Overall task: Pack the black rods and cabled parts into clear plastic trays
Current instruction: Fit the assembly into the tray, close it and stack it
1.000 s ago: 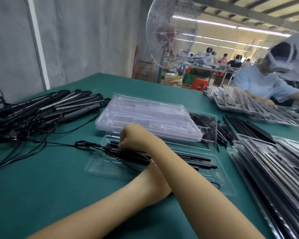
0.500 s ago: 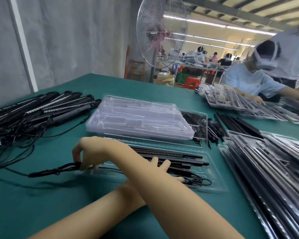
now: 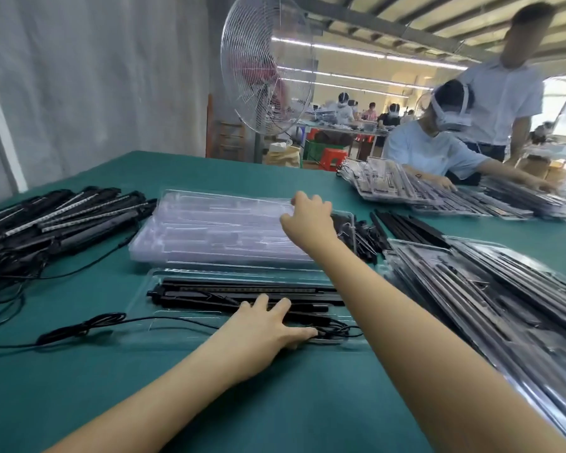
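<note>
The near tray [image 3: 144, 300] holds several rods [image 3: 242, 291], but its cable [image 3: 82, 328] trails out leftward. The left hand [image 3: 265, 325] lies flat, fingers spread, pressing the rods down. The right hand [image 3: 307, 217] curls its fingers on the edge of the empty stack [image 3: 209, 233]. Packed trays [image 3: 490, 289] lie to the right and a big pile [image 3: 56, 220] waits to the left, so much likely remains.

One fan [image 3: 268, 70], one stack of clear trays [image 3: 216, 230], one part-filled tray [image 3: 183, 331], two nearby workers [image 3: 432, 148] [image 3: 504, 93].
</note>
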`<state>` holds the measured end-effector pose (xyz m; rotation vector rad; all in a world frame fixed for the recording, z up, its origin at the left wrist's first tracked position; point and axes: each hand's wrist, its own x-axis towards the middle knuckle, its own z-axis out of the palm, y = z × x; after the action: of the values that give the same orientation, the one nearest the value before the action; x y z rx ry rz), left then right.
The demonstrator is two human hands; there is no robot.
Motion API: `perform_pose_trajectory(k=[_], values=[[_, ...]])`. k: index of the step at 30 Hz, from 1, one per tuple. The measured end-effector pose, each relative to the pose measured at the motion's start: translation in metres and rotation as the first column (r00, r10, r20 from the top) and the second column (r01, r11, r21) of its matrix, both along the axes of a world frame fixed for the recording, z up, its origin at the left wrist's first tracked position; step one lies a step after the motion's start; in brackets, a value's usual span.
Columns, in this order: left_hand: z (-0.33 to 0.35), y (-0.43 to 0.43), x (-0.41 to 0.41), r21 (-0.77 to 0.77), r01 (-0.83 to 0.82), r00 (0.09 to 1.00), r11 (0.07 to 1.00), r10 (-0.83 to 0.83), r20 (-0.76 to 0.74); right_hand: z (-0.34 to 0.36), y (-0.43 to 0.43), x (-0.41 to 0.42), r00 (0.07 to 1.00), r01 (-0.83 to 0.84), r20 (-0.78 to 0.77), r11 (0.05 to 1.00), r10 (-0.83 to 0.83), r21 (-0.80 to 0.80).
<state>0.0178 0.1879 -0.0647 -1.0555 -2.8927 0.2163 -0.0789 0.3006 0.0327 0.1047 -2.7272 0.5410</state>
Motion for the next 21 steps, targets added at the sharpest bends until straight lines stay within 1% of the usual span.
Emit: perform_pose_trajectory(k=[2,4,5,7,9,11,13,15,17,18,19,20,21], values=[[0.002,-0.001,0.002,0.0,0.022,0.999,1.0,-0.022,-0.031,-0.005,0.038,-0.008,0.986,0.13,0.099,0.99,-0.134,0.052],[0.001,-0.001,-0.001,0.024,0.02,0.999,1.0,-0.019,-0.047,-0.012,0.068,-0.012,0.957,0.188,0.216,0.981,-0.196,0.056],[0.0,-0.002,-0.002,0.03,0.012,0.999,0.999,-0.01,-0.048,-0.016,0.079,-0.011,0.938,0.192,0.289,0.981,-0.19,0.02],[-0.001,-0.002,-0.002,0.042,0.003,0.999,0.999,-0.001,-0.043,-0.024,0.093,-0.008,0.911,0.164,0.398,0.98,-0.105,-0.117],[-0.002,-0.002,-0.002,0.043,0.001,0.999,0.999,0.001,-0.047,-0.03,0.096,-0.005,0.913,0.188,0.407,0.927,-0.043,-0.325],[-0.003,-0.002,-0.002,0.052,0.008,0.998,0.999,-0.005,-0.057,-0.03,0.095,-0.003,0.923,0.277,0.375,0.819,-0.083,-0.502],[-0.004,-0.002,-0.001,0.066,0.005,0.998,0.998,-0.001,-0.058,-0.027,0.097,-0.003,0.921,0.356,0.363,0.69,-0.144,-0.63],[-0.004,-0.002,-0.001,0.072,-0.001,0.998,0.997,0.005,-0.055,-0.022,0.102,-0.002,0.919,0.389,0.347,0.556,-0.185,-0.735],[-0.005,-0.002,-0.002,0.079,-0.007,0.999,0.997,0.011,-0.053,-0.017,0.108,0.002,0.924,0.382,0.32,0.474,-0.21,-0.793],[-0.005,-0.002,-0.002,0.082,-0.009,0.999,0.997,0.013,-0.051,-0.013,0.111,0.006,0.924,0.382,0.323,0.45,-0.206,-0.807],[-0.005,-0.002,-0.003,0.084,-0.01,0.999,0.996,0.015,-0.052,-0.01,0.114,0.011,0.92,0.391,0.343,0.447,-0.188,-0.805],[-0.006,-0.002,-0.003,0.083,-0.011,0.998,0.996,0.015,-0.056,-0.006,0.118,0.016,0.914,0.402,0.377,0.479,-0.152,-0.78],[-0.006,-0.002,-0.003,0.084,-0.012,0.998,0.996,0.017,-0.058,-0.002,0.123,0.022,0.899,0.406,0.427,0.542,-0.095,-0.735]])
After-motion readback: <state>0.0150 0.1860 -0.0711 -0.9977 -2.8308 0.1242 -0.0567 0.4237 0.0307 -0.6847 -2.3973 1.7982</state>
